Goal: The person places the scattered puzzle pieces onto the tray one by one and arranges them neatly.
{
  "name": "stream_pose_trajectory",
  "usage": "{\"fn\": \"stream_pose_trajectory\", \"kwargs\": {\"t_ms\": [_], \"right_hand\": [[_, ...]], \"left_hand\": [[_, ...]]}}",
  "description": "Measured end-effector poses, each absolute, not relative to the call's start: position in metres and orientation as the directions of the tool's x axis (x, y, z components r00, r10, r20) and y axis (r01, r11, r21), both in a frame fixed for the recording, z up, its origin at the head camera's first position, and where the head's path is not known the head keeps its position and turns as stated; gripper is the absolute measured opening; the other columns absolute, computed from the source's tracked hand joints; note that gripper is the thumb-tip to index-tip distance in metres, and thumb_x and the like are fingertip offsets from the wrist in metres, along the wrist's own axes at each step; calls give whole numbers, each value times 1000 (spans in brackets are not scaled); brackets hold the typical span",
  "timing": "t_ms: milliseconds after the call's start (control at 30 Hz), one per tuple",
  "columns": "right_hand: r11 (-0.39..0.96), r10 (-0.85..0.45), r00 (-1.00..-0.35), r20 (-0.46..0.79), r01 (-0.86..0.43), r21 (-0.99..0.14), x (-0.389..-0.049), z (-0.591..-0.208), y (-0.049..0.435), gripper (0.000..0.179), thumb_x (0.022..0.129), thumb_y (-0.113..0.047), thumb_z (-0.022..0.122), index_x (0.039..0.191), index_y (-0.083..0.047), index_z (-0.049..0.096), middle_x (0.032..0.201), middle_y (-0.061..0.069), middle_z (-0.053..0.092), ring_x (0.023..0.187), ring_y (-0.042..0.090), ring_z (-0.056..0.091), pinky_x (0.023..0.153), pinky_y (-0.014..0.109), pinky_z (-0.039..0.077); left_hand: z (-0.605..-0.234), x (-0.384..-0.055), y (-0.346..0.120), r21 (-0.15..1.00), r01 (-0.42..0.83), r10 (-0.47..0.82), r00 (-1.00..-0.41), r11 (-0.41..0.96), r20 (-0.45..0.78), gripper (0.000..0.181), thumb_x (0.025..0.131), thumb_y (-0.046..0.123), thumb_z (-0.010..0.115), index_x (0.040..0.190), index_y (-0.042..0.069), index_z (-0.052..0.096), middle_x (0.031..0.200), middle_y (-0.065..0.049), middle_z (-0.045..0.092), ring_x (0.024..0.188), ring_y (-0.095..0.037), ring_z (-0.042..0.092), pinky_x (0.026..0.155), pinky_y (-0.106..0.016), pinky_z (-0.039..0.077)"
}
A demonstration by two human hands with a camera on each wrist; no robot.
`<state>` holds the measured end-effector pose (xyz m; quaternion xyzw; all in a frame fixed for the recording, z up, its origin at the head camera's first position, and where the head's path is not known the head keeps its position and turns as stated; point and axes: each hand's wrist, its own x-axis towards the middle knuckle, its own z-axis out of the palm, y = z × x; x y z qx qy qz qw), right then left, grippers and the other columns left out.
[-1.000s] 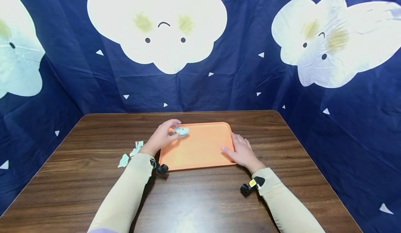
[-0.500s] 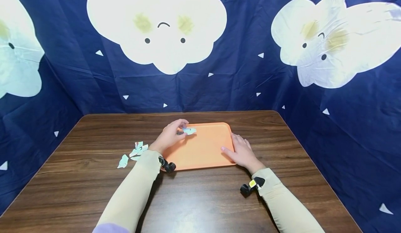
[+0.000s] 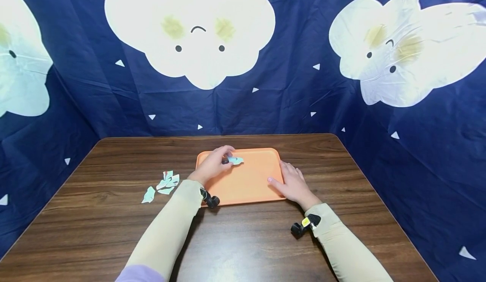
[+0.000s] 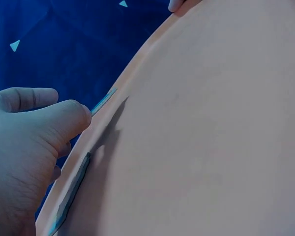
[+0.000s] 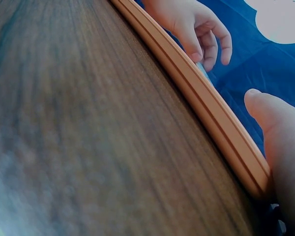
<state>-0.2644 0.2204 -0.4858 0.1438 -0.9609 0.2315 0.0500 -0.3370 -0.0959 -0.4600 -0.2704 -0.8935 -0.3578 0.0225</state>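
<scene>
- The left hand [image 3: 214, 165], over the far left part of the orange tray [image 3: 243, 185], pinches a pale blue paper piece [image 3: 236, 160] between thumb and finger.
- In the left wrist view that piece juts past the thumb tip, tilted, with a shadow on the tray beside it.
- The same view shows a second bluish strip [image 4: 71, 196] under the hand, close to the tray's rim; whether it touches the hand or tray is hard to tell.
- The right hand [image 3: 293, 183] rests at the tray's right edge, its fingers relaxed along the outside and its thumb pointing left over the rim.
- The two hands are well apart, one toward each side of the tray.
- The tray lies flat across the middle of the brown wood-grain table [image 3: 243, 248].
- On the table left of the tray, several pale paper scraps [image 3: 168, 182] sit in a loose, overlapping cluster; one has reddish marks.
- A separate scrap [image 3: 149, 195] lies just left of and nearer than that cluster.
- Both forearms wear cream sleeves [image 3: 163, 231], with a small black camera [image 3: 210, 198] strapped at the left wrist.
- Beyond the table hangs a dark blue backdrop [image 3: 228, 109] with white clouds [image 3: 205, 63].
</scene>
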Motion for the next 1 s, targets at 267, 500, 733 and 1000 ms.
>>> {"fn": "stream_pose_trajectory", "kwargs": {"t_ms": [267, 500, 733, 1000], "right_hand": [[855, -253, -955, 158, -297, -426, -265, -485, 220, 91, 96, -62, 52, 157, 2, 27, 160, 22, 33, 148, 42, 27, 118, 61, 16], [852, -250, -955, 158, -295, -432, -263, -484, 220, 91, 96, -62, 52, 157, 2, 28, 159, 22, 34, 148, 42, 27, 118, 61, 16], [853, -258, -953, 162, -303, -424, -264, -487, 221, 91, 97, -62, 51, 157, 3, 27, 160, 22, 33, 148, 41, 27, 119, 60, 16], [848, -262, -949, 176, -313, -427, -265, -488, 221, 92, 96, -62, 51, 156, 3, 28, 160, 22, 33, 148, 40, 27, 118, 61, 16]], "left_hand": [[-465, -343, -89, 573, 527, 480, -841, 628, 248, 46, 90, 9, 74, 132, 5, 58, 112, -6, 65, 107, -26, 57, 95, -43, 47], [-466, -343, -84, 571, 527, 488, -840, 629, 238, 43, 90, 10, 75, 129, 7, 59, 106, -3, 66, 101, -24, 50, 89, -39, 45], [-468, -344, -81, 588, 507, 489, -847, 630, 206, 45, 88, 11, 76, 130, 11, 58, 106, 1, 65, 105, -22, 45, 89, -38, 44], [-471, -346, -82, 595, 478, 481, -860, 646, 169, 44, 89, 12, 75, 130, 13, 58, 109, 3, 65, 105, -21, 43, 88, -36, 42]]}}
